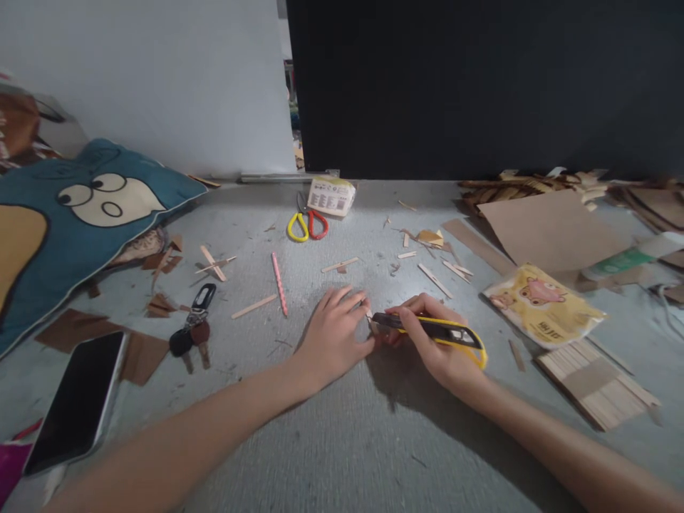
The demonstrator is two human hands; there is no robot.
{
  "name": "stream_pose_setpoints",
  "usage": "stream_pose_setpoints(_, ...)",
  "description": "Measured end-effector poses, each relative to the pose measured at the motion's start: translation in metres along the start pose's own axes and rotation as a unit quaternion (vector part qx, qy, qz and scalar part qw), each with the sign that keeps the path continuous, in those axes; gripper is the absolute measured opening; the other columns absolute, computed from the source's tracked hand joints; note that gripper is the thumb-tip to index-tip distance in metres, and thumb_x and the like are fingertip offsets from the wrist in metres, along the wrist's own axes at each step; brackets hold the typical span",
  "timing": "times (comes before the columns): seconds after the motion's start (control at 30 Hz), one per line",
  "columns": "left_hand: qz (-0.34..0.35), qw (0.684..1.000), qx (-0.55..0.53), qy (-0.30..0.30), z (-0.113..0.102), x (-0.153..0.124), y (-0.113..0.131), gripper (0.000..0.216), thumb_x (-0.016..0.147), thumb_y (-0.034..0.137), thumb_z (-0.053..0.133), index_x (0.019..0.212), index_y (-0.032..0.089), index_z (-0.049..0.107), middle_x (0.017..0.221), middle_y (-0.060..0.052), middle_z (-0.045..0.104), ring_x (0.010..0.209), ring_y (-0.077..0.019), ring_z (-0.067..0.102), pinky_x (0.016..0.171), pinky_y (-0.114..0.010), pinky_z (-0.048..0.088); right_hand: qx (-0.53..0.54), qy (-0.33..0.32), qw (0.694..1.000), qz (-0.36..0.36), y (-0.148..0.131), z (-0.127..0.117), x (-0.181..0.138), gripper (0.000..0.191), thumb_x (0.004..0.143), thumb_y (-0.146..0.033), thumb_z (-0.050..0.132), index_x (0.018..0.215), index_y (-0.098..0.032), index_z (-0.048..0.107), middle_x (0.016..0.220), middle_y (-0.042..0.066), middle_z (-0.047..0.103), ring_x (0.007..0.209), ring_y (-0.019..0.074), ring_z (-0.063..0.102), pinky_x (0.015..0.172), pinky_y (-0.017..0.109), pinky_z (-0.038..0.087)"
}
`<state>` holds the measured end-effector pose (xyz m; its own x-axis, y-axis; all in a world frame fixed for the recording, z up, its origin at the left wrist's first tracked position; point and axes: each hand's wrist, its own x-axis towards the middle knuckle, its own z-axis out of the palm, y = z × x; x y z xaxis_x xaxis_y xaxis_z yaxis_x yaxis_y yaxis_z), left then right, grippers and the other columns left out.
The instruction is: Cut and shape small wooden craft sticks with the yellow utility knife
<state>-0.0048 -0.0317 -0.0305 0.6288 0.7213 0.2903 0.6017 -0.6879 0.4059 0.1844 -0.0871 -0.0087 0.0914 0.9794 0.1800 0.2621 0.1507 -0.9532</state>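
Observation:
My right hand [435, 338] is wrapped around a yellow and black utility knife [452, 333], its tip pointing left. My left hand [334, 331] rests low on the table, with its fingertips and thumb closed around a small piece of wooden craft stick [370, 313]. The knife tip meets this piece right beside my left fingertips. Most of the piece is hidden by my fingers. Behind my left hand lies a loose craft stick [340, 265]. To the left of it are a pink twisted stick [278, 283] and another craft stick [254, 306].
Scissors [308, 224] and a small packet [331, 197] lie at the back. Keys [191, 336], a phone [78, 402] and a blue cushion [107, 239] are on the left. A yellow packet [545, 305], bundled craft sticks [598, 385], brown cardboard [556, 228] and a tube [633, 256] are on the right.

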Motion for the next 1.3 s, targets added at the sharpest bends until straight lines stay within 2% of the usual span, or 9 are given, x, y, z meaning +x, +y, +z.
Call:
stream_pose_setpoints(0.2,0.013,1.0,0.004,0.018,0.0,0.001,0.001,0.035,0.089,0.039,0.077,0.115,0.016,0.073,0.137,-0.014,0.069,0.137,-0.0342,0.054,0.118,-0.053,0.043,0.094,0.023,0.989,0.108,-0.002,0.001,0.007,0.039,0.088,-0.059,0.071,0.075,-0.023,0.062,0.071,0.005,0.077,0.058,0.0198,0.073,0.059,0.032,0.061)
stream_pose_setpoints(0.37,0.011,1.0,0.001,0.017,-0.001,0.002,0.001,0.036,0.088,0.043,0.078,0.114,0.018,0.073,0.138,-0.013,0.068,0.136,-0.0332,0.054,0.117,-0.055,0.043,0.177,0.05,0.967,0.174,0.01,0.001,0.015,0.032,0.083,-0.047,0.077,0.071,-0.023,0.061,0.079,0.006,0.079,0.058,0.0198,0.073,0.06,0.034,0.064)
stream_pose_setpoints(0.5,0.014,1.0,-0.004,0.013,-0.003,0.002,0.001,0.037,0.087,0.043,0.08,0.114,0.02,0.074,0.138,-0.012,0.068,0.137,-0.0341,0.054,0.116,-0.055,0.044,0.218,0.057,0.956,0.186,0.019,-0.002,0.02,0.033,0.08,-0.044,0.08,0.067,-0.023,0.058,0.084,0.009,0.08,0.057,0.0217,0.073,0.058,0.037,0.064)
stream_pose_setpoints(0.57,0.01,1.0,-0.008,0.011,-0.004,0.002,0.001,0.037,0.088,0.044,0.078,0.115,0.02,0.073,0.139,-0.013,0.067,0.137,-0.0345,0.053,0.115,-0.057,0.044,0.198,0.058,0.965,0.164,0.018,-0.005,0.02,0.033,0.083,-0.046,0.078,0.068,-0.022,0.06,0.081,0.008,0.079,0.057,0.0217,0.073,0.057,0.036,0.063)
stream_pose_setpoints(0.63,0.006,1.0,-0.01,0.006,-0.004,0.002,0.002,0.037,0.089,0.043,0.077,0.116,0.019,0.073,0.14,-0.013,0.066,0.139,-0.0341,0.052,0.117,-0.057,0.043,0.152,0.051,0.981,0.111,0.014,-0.008,0.017,0.032,0.089,-0.05,0.074,0.075,-0.023,0.064,0.076,0.005,0.077,0.058,0.0209,0.073,0.058,0.035,0.062)
stream_pose_setpoints(0.8,-0.001,1.0,-0.017,-0.004,-0.004,0.001,0.001,0.035,0.087,0.033,0.077,0.12,0.021,0.072,0.141,-0.011,0.066,0.141,-0.0336,0.05,0.12,-0.055,0.04,0.026,-0.01,0.999,-0.018,0.005,-0.01,0.008,0.028,0.099,-0.049,0.065,0.088,-0.024,0.068,0.071,0.003,0.076,0.063,0.0189,0.073,0.065,0.032,0.059)
stream_pose_setpoints(0.97,-0.007,1.0,-0.018,-0.007,-0.003,0.001,0.001,0.035,0.087,0.03,0.075,0.12,0.019,0.072,0.14,-0.011,0.067,0.141,-0.0344,0.05,0.121,-0.055,0.039,-0.005,-0.019,0.998,-0.062,0.006,-0.006,0.005,0.026,0.1,-0.043,0.063,0.082,-0.024,0.064,0.075,0.003,0.077,0.06,0.0169,0.072,0.06,0.03,0.059)
stream_pose_setpoints(1.17,-0.005,1.0,-0.024,-0.012,-0.004,0.001,0.001,0.037,0.084,0.025,0.075,0.12,0.02,0.071,0.142,-0.011,0.065,0.143,-0.0353,0.049,0.121,-0.057,0.038,-0.02,-0.031,0.996,-0.079,0.007,-0.007,0.005,0.022,0.101,-0.038,0.061,0.085,-0.024,0.065,0.076,0.002,0.076,0.059,0.0153,0.072,0.059,0.028,0.058)
stream_pose_setpoints(1.3,-0.009,0.999,-0.03,-0.012,-0.004,0.001,0.001,0.032,0.087,0.031,0.075,0.118,0.021,0.072,0.141,-0.011,0.066,0.143,-0.0351,0.049,0.121,-0.058,0.038,-0.052,-0.047,0.993,-0.097,0.012,-0.008,0.002,0.023,0.103,-0.037,0.059,0.084,-0.024,0.065,0.085,0.004,0.078,0.065,0.0149,0.073,0.062,0.028,0.059)
